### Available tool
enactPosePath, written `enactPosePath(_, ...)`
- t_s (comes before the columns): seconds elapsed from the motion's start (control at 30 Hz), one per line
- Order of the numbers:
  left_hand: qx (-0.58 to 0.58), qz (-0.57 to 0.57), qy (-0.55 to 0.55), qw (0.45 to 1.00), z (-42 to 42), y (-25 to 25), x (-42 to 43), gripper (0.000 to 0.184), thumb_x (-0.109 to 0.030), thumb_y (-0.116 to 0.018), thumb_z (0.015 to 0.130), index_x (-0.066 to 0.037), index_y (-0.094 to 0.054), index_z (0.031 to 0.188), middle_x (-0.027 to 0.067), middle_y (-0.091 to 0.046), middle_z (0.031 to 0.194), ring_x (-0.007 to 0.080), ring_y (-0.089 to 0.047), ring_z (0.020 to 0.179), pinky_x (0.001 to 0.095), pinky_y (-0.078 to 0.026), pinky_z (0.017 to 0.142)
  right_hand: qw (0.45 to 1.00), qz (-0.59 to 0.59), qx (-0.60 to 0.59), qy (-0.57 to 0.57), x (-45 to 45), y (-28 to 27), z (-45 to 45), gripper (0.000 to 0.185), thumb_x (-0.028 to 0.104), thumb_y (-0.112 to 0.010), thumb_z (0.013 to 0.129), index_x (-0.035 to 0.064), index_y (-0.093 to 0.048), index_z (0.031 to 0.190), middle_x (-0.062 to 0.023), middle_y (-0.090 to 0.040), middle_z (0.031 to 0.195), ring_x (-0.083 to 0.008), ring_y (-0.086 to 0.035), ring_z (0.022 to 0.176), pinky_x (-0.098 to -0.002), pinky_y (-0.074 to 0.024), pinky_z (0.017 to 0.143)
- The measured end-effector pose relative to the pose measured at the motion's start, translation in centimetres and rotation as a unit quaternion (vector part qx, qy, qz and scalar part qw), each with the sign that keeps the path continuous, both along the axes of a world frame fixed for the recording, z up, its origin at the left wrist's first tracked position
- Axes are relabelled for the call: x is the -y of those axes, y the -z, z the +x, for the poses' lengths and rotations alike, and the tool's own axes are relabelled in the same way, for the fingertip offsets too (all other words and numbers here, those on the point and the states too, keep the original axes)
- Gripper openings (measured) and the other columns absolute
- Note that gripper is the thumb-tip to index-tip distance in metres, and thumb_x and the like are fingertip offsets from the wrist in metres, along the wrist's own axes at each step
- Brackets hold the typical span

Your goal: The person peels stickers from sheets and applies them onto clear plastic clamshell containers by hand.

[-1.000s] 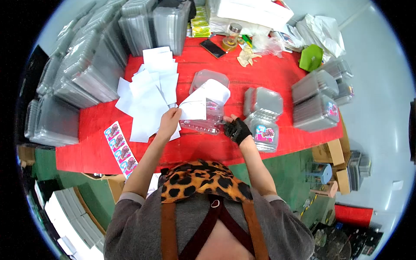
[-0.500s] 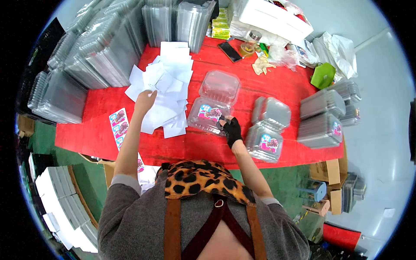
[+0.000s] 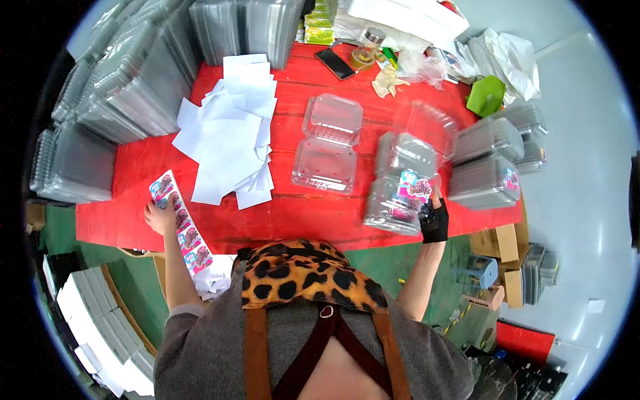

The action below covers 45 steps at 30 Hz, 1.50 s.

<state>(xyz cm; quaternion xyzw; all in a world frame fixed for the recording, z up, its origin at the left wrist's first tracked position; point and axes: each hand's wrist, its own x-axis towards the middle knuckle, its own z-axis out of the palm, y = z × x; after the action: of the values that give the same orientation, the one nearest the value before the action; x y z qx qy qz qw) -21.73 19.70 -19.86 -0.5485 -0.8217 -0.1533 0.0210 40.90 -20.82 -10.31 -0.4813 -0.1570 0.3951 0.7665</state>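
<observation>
My left hand (image 3: pixel 161 215) is closed on the edge of a strip of stickers (image 3: pixel 189 239) with pink and blue pictures, at the table's front left. My right hand (image 3: pixel 435 221), in a black fingerless glove, grips the side of a clear plastic clamshell box (image 3: pixel 427 123) with a sticker (image 3: pixel 416 187) on it. The box is blurred, its lid folded open, and it overlaps a stack of similar open boxes (image 3: pixel 387 203). Between my hands lies another open clear box (image 3: pixel 325 165), with no sticker visible on it. White paper sheets (image 3: pixel 229 153) are piled left of it.
Tall stacks of clear boxes (image 3: pixel 127 80) line the table's left and back. More stacked boxes (image 3: pixel 485 183) stand at the right. Behind are a phone (image 3: pixel 335 63), a jar (image 3: pixel 368 50), a crumpled glove (image 3: pixel 387 81) and a green object (image 3: pixel 486 95). The red table (image 3: pixel 267 223) ends close to my body.
My right hand has carried the stickered box right, over the stack. My left hand has moved from the paper pile down to the sticker strip. A box without a sticker now shows in the middle.
</observation>
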Motion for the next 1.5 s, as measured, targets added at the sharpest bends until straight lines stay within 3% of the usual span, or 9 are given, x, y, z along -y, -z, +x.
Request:
enactPosePath(0.1, 0.014, 0.029, 0.013, 0.999, -0.7, 1.1, -0.4, 0.076, -0.059, -0.077, 0.064, -0.008, -0.060, 0.119, 0.0203, -0.049, 0.131, 0.0382, -0.044, 0.122, 0.0468, -0.037, 0.102, 0.961, -0.209, -0.082, 0.163, 1.0, -1.3, -0.4, 0.031, 0.033, -0.063, 0.091, 0.0137, -0.061, 0.114, 0.0031, -0.054, 0.065, -0.0074, -0.045, 0.047, -0.0216, -0.0339, 0.040)
enactPosePath(0.33, 0.020, 0.019, -0.061, 0.998, 0.7, 0.2, -0.8, 0.063, -0.056, -0.081, 0.059, -0.010, -0.067, 0.101, 0.0177, -0.057, 0.113, 0.0358, -0.053, 0.108, 0.0488, -0.047, 0.089, 0.943, -0.288, -0.039, 0.163, 3.8, 1.2, 0.5, 0.029, 0.030, -0.064, 0.089, 0.0134, -0.061, 0.113, -0.0003, -0.058, 0.072, -0.0122, -0.052, 0.055, -0.0257, -0.0403, 0.046)
enactPosePath(0.53, 0.122, 0.053, -0.053, 0.990, -0.5, 0.1, -1.3, 0.091, -0.044, -0.085, 0.055, -0.003, -0.047, 0.127, 0.0275, -0.051, 0.119, 0.0442, -0.056, 0.105, 0.0491, -0.049, 0.088, 0.936, -0.260, 0.169, 0.165, 9.4, 10.8, 6.5, 0.036, 0.013, -0.067, 0.085, 0.0099, -0.057, 0.119, -0.0030, -0.062, 0.086, -0.0137, -0.056, 0.066, -0.0273, -0.0455, 0.053)
enactPosePath(0.57, 0.147, 0.036, -0.055, 0.987, -0.9, -0.5, -1.3, 0.089, -0.041, -0.085, 0.057, -0.003, -0.047, 0.127, 0.0285, -0.052, 0.118, 0.0447, -0.055, 0.106, 0.0490, -0.048, 0.089, 0.884, -0.346, 0.145, 0.277, 5.9, 6.2, 2.5, 0.034, 0.011, -0.069, 0.084, 0.0090, -0.059, 0.116, -0.0018, -0.062, 0.090, -0.0120, -0.055, 0.068, -0.0255, -0.0442, 0.054)
enactPosePath(0.9, 0.100, 0.021, -0.118, 0.988, -2.6, -1.6, -1.7, 0.057, -0.038, -0.084, 0.059, -0.007, -0.065, 0.103, 0.0156, -0.067, 0.092, 0.0320, -0.066, 0.088, 0.0444, -0.051, 0.080, 0.828, -0.366, 0.304, 0.295, 6.5, 7.4, 2.9, 0.035, 0.012, -0.070, 0.083, 0.0013, -0.062, 0.116, -0.0101, -0.064, 0.114, -0.0177, -0.058, 0.097, -0.0297, -0.0479, 0.080)
enactPosePath(1.13, 0.340, 0.201, 0.038, 0.918, -1.7, -2.7, -1.7, 0.028, -0.025, -0.077, 0.075, 0.000, -0.069, 0.085, 0.0087, -0.070, 0.076, 0.0160, -0.064, 0.066, 0.0316, -0.049, 0.061, 0.811, -0.321, 0.365, 0.327, 3.3, 2.6, -0.3, 0.034, 0.007, -0.069, 0.082, -0.0005, -0.061, 0.115, -0.0112, -0.064, 0.114, -0.0197, -0.059, 0.100, -0.0313, -0.0495, 0.081)
enactPosePath(1.27, 0.611, 0.035, 0.169, 0.772, 4.4, -11.6, 0.5, 0.019, -0.018, -0.070, 0.085, -0.001, -0.069, 0.093, 0.0010, -0.068, 0.080, 0.0065, -0.060, 0.068, 0.0250, -0.047, 0.060, 0.823, -0.243, 0.396, 0.329, -1.1, -0.6, -3.7, 0.036, -0.002, -0.066, 0.081, 0.0008, -0.060, 0.117, -0.0094, -0.063, 0.112, -0.0186, -0.058, 0.100, -0.0290, -0.0488, 0.080)
enactPosePath(1.47, 0.578, -0.256, 0.365, 0.684, 17.5, -17.5, 8.0, 0.024, -0.020, -0.064, 0.090, 0.002, -0.069, 0.097, 0.0010, -0.067, 0.080, 0.0055, -0.058, 0.069, 0.0242, -0.046, 0.061, 0.849, -0.067, 0.524, 0.010, -12.8, -8.7, -17.7, 0.035, 0.006, -0.063, 0.081, 0.0043, -0.062, 0.116, -0.0127, -0.064, 0.107, -0.0261, -0.060, 0.101, -0.0368, -0.0460, 0.090)
enactPosePath(1.5, 0.556, -0.321, 0.405, 0.651, 20.3, -18.2, 9.7, 0.025, -0.021, -0.063, 0.091, 0.002, -0.068, 0.098, 0.0009, -0.067, 0.080, 0.0053, -0.057, 0.069, 0.0243, -0.046, 0.062, 0.713, -0.020, 0.698, -0.065, -15.1, -12.2, -21.3, 0.038, 0.012, -0.068, 0.080, 0.0085, -0.062, 0.117, -0.0155, -0.061, 0.112, -0.0306, -0.057, 0.106, -0.0414, -0.0447, 0.092)
